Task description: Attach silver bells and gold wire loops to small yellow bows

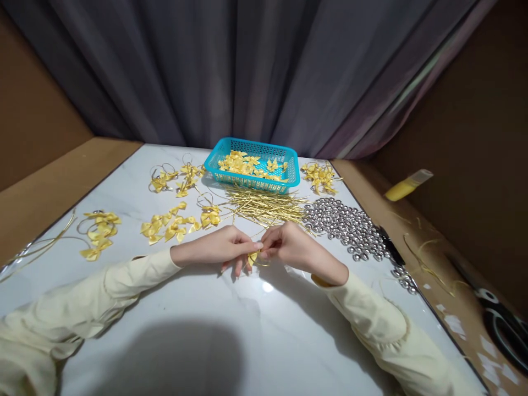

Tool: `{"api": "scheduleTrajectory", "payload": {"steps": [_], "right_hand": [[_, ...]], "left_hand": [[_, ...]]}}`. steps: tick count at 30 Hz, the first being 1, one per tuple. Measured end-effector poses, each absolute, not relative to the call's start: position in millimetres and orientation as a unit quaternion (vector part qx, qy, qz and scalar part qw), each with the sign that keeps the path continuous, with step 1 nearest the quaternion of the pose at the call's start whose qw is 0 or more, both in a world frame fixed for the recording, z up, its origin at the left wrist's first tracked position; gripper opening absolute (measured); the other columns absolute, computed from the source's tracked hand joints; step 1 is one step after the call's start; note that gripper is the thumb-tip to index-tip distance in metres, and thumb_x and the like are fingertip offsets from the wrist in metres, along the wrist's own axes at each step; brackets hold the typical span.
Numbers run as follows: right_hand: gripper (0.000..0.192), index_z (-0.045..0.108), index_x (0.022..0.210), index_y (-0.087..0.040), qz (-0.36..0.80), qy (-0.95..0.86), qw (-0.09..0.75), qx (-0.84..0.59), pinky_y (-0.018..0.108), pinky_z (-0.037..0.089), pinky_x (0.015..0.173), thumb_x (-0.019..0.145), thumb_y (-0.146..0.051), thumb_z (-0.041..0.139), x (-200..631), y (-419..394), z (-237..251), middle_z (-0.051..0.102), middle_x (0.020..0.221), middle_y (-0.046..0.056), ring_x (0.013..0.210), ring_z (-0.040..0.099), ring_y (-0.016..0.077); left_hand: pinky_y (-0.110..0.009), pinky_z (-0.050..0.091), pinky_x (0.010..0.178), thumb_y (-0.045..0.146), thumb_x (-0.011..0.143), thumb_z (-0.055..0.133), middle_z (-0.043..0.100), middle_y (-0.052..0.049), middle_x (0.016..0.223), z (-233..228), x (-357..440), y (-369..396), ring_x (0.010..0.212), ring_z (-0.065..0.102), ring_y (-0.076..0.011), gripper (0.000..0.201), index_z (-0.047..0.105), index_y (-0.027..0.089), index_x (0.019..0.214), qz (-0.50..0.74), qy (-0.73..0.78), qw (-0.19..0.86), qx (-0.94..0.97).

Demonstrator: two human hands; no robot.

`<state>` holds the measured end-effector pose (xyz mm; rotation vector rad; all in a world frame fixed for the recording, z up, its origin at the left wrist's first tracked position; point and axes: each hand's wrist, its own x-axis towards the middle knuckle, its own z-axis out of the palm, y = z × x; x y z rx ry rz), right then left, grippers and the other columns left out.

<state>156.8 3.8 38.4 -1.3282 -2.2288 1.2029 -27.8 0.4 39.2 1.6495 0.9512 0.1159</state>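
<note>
My left hand (223,247) and my right hand (289,246) meet at the middle of the white marble table (214,324). Both pinch one small yellow ribbon bow (252,258) with a thin gold cord at it, held just above the tabletop. Right behind my hands lies a heap of gold cord pieces (264,206). A pile of silver bells (346,225) lies to the right of my right hand. Both arms are in pale yellow sleeves.
A turquoise basket (289,179) with yellow bows stands at the back. Loose bows lie in groups at the left (173,225), far left (99,231), back left (177,179) and back right (319,176). Scissors (503,324) and a yellow tube (406,187) lie on the brown surface at the right.
</note>
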Motion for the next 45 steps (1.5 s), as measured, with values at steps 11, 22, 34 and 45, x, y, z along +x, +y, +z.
{"api": "scheduleTrajectory", "payload": {"steps": [11, 22, 34, 45], "right_hand": [[0.014, 0.070, 0.060, -0.011, 0.375, -0.780, 0.131, -0.483, 0.021, 0.039, 0.056, 0.062, -0.001, 0.060, 154, 0, 46, 0.066, 0.062, 0.004, 0.059, 0.055, 0.0114], [0.008, 0.069, 0.061, -0.011, 0.417, -0.760, 0.145, -0.476, 0.020, 0.042, 0.056, 0.066, -0.009, 0.063, 162, 7, 41, 0.067, 0.069, 0.004, 0.065, 0.058, 0.0129], [0.021, 0.065, 0.066, -0.013, 0.271, -0.837, 0.138, -0.456, 0.021, 0.038, 0.060, 0.066, 0.004, 0.052, 152, -11, 51, 0.062, 0.072, 0.004, 0.062, 0.054, 0.0106], [0.012, 0.066, 0.058, -0.014, 0.406, -0.775, 0.184, -0.448, 0.023, 0.043, 0.064, 0.064, -0.004, 0.063, 158, 2, 45, 0.066, 0.071, 0.003, 0.070, 0.058, 0.0144]], "left_hand": [[-0.016, 0.040, 0.040, 0.040, 0.086, 0.045, 0.063, -0.003, 0.058, 40, -28, -3, 0.040, 0.048, -0.0063, 0.035, 0.064, 0.012, 0.076, 0.055, 0.403, 0.579, 0.707], [-0.016, 0.039, 0.039, 0.038, 0.087, 0.046, 0.067, -0.004, 0.065, 39, -31, 0, 0.038, 0.047, -0.0055, 0.033, 0.063, 0.012, 0.079, 0.073, 0.393, 0.581, 0.709], [-0.017, 0.038, 0.039, 0.036, 0.086, 0.048, 0.069, -0.006, 0.066, 35, -35, 6, 0.038, 0.049, -0.0063, 0.030, 0.063, 0.012, 0.075, 0.068, 0.382, 0.612, 0.689], [-0.017, 0.040, 0.040, 0.041, 0.086, 0.047, 0.069, -0.005, 0.068, 39, -35, 4, 0.041, 0.050, -0.0068, 0.033, 0.064, 0.013, 0.079, 0.059, 0.386, 0.606, 0.693]]}}
